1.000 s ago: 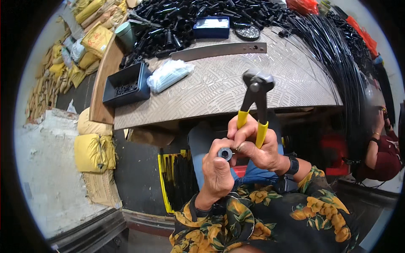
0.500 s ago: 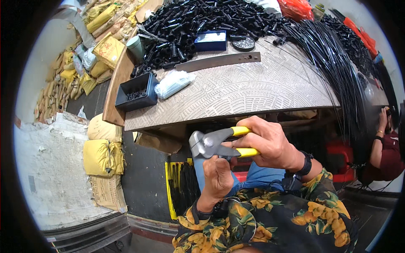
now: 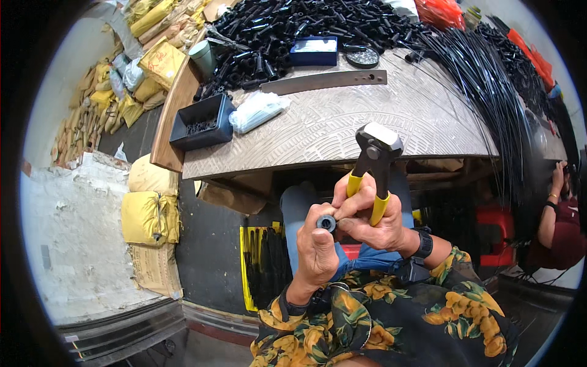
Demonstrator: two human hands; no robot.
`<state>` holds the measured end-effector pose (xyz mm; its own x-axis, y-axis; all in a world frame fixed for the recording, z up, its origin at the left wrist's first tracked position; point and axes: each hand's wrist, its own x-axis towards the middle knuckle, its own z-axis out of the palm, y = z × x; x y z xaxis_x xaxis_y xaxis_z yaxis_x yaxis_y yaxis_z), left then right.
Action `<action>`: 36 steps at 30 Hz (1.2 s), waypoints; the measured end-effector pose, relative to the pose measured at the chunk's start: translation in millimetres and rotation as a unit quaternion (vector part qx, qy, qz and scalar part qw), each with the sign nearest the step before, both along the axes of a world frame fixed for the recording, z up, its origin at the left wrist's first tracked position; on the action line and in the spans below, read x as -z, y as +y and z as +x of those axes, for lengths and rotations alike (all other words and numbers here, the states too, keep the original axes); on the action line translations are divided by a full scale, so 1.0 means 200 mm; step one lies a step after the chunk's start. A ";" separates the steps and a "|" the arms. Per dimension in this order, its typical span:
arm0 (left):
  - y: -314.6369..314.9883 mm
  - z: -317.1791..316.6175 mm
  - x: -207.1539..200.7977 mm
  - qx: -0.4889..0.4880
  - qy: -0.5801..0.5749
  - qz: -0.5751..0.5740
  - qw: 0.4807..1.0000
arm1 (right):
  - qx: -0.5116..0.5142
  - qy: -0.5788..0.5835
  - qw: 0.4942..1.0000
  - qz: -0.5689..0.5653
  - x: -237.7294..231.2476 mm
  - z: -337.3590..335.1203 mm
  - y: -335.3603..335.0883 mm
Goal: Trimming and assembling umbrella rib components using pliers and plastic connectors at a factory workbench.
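Above my lap, my left hand point(image 3: 316, 257) closes around a small black tubular part point(image 3: 326, 224), its round hollow end facing up. My right hand point(image 3: 386, 231) keeps hold of end-cutting pincers point(image 3: 374, 160) with yellow handles. Their metal head points away from me, over the table's front edge. The thumb and forefinger of that hand meet at the tube's open end, beside the left thumb. Whether they pinch something tiny there I cannot make out.
On the table point(image 3: 342, 131) lie a dark bin of small black pieces point(image 3: 202, 122), a clear plastic bag point(image 3: 260, 110), a flat metal bar point(image 3: 324, 81) and a blue box point(image 3: 313, 51). Black tubes point(image 3: 269, 30) heap behind; long black rods point(image 3: 489, 98) hang off the right. Another person's arm point(image 3: 547, 220) shows at right.
The pincers have swung from pointing left, over the left hand, to pointing away from me. My right fingers have come to the tube's end, which now shows in my left hand.
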<state>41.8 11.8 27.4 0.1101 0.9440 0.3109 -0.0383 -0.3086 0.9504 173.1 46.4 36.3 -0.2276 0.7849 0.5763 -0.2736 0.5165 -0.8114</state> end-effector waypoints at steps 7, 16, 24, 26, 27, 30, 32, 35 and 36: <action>0.00 0.00 -0.02 -0.004 0.012 -0.027 1.000 | 0.047 -0.079 0.993 0.074 0.01 0.00 0.00; -0.02 -0.04 0.11 -0.086 0.049 0.018 0.995 | -0.021 -0.003 1.000 -0.017 0.07 -0.09 -0.01; -0.02 -0.22 0.21 -0.106 -0.072 -0.027 0.991 | 0.076 -0.415 0.875 0.239 -0.04 0.05 0.08; -0.01 -0.23 0.17 -0.087 -0.108 -0.029 0.990 | 0.098 -0.530 0.786 0.302 -0.10 0.19 0.05; 0.00 -0.23 0.16 -0.089 -0.110 -0.031 0.989 | 0.104 -0.578 0.745 0.315 -0.11 0.23 0.04; 0.00 -0.18 0.11 -0.071 0.003 -0.029 0.997 | 0.059 -0.582 0.741 0.329 -0.12 0.22 0.02; -0.01 -0.18 0.11 -0.078 0.009 -0.044 0.996 | 0.043 -0.603 0.734 0.310 -0.11 0.22 0.04; 0.00 -0.17 0.13 -0.054 -0.009 -0.058 0.997 | 0.077 -0.622 0.714 0.312 -0.13 0.22 0.04; 0.01 -0.16 0.11 -0.048 -0.013 -0.052 0.997 | 0.114 -0.626 0.700 0.325 -0.14 0.21 0.03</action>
